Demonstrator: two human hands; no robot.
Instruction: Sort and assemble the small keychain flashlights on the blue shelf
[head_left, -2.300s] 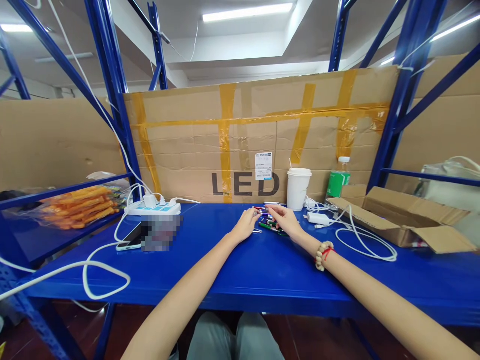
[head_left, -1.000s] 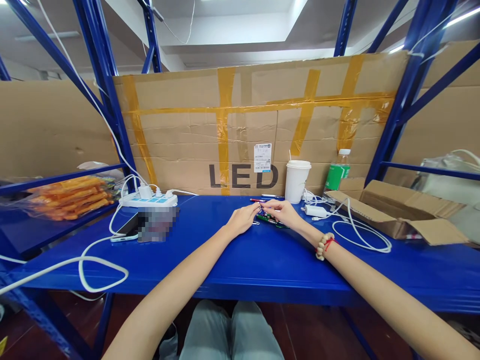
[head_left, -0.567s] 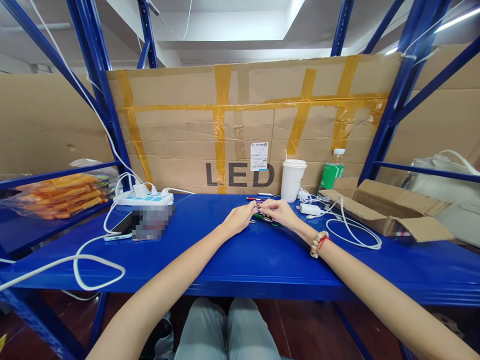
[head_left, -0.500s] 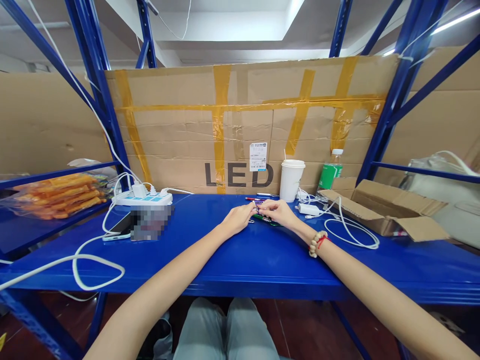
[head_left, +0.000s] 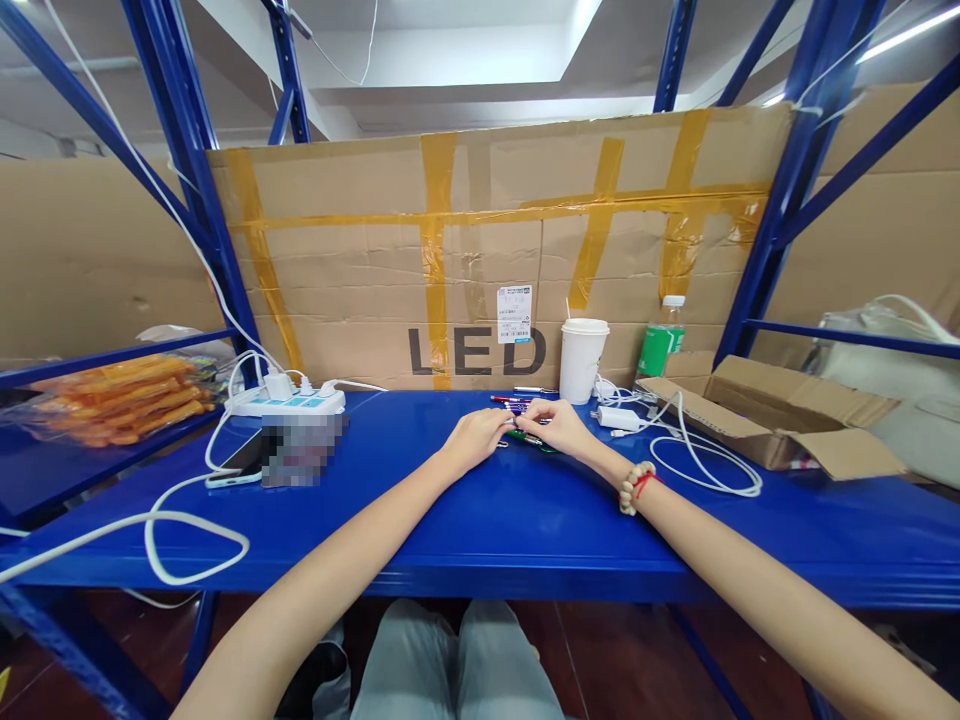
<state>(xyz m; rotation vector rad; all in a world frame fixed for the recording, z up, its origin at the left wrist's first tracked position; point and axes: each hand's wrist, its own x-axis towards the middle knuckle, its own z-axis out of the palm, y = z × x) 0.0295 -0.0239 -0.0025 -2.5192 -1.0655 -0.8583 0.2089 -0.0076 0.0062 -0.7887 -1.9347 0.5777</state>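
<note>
My left hand (head_left: pixel 480 438) rests low over the far middle of the blue table, its fingers closed and their tips pressed toward those of the other hand. My right hand (head_left: pixel 553 424), with a beaded bracelet at the wrist, meets it in a pinch. Whatever lies between the fingertips is too small and covered to name. Around and behind them are several pens: a red one (head_left: pixel 502 399), a silver one (head_left: pixel 535 390) at the back, and a green one (head_left: pixel 531 438) partly under my right hand.
A white cup (head_left: pixel 583 362) with a straw stands behind my right hand, near a green-labelled bottle (head_left: pixel 661 340). White cables (head_left: pixel 705 470) and an opened cardboard box (head_left: pixel 772 410) lie to the right. On the left are a power strip (head_left: pixel 300 402) and a phone (head_left: pixel 244 462).
Both hands stay together in nearly the same spot, with only slight finger movement. The view has shifted a little.
</note>
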